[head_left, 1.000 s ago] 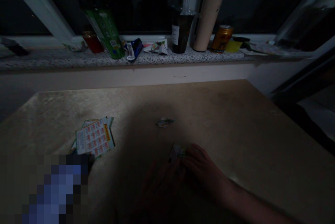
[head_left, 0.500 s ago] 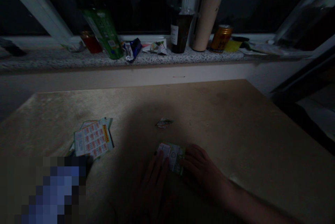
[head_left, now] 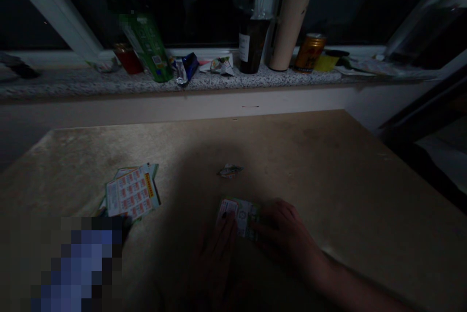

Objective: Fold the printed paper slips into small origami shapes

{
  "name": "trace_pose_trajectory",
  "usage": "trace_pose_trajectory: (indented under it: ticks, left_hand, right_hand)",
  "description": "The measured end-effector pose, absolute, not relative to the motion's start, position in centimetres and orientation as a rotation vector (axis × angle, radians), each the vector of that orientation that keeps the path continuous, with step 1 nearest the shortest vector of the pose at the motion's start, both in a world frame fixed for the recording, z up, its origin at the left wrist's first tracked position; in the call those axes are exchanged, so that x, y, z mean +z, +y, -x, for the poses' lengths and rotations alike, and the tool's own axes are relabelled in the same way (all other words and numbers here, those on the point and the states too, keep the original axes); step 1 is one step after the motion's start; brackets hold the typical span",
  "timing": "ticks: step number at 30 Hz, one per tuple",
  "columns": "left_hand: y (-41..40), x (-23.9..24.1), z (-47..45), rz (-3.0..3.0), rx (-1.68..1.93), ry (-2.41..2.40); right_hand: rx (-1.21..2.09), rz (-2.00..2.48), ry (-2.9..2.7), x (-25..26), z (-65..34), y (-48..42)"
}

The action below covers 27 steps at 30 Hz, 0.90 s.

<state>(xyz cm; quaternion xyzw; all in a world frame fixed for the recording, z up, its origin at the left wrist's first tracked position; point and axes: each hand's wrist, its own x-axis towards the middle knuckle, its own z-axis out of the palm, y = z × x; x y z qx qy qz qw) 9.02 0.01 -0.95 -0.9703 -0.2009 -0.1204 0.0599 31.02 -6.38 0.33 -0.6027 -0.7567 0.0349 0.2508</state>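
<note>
Printed paper is being seen on card [head_left: 242, 216] and card stack [head_left: 131, 193], creased paper on scrap [head_left: 230, 171]. Smooth, dull finish is being shown by tabletop [head_left: 328, 171], speckled stone look by sill [head_left: 215, 82], shiny metal by can [head_left: 309, 53].

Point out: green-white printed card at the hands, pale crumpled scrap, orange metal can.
Green-white printed card [head_left: 242, 217], head view: visible face.
Pale crumpled scrap [head_left: 230, 171], head view: middle.
Orange metal can [head_left: 309, 54], head view: side wall.

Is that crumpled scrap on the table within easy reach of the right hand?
Probably yes: the right hand is at the right edge of the printed card, and the crumpled scrap lies beyond the card's far edge, with nothing visible standing between.
</note>
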Motion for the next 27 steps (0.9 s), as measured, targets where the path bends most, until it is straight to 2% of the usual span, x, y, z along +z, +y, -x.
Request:
trace_pose_trajectory:
  ticks: [3,19,27]
  left_hand:
    - [0.1,-0.9,-8.9,2.971,-0.279,-0.581]
    - [-0.2,-1.7,-8.8,3.025,-0.311,-0.632]
    - [-0.3,-0.4,-8.8,3.102,-0.233,-0.656]
  right_hand:
    - [0.117,1.617,-2.108,0.5,-31.2,-6.3]
    - [0.275,1.496,-2.208,1.7,-31.6,-5.6]
    - [0.326,1.477,-2.224,3.2,-31.6,-3.4]
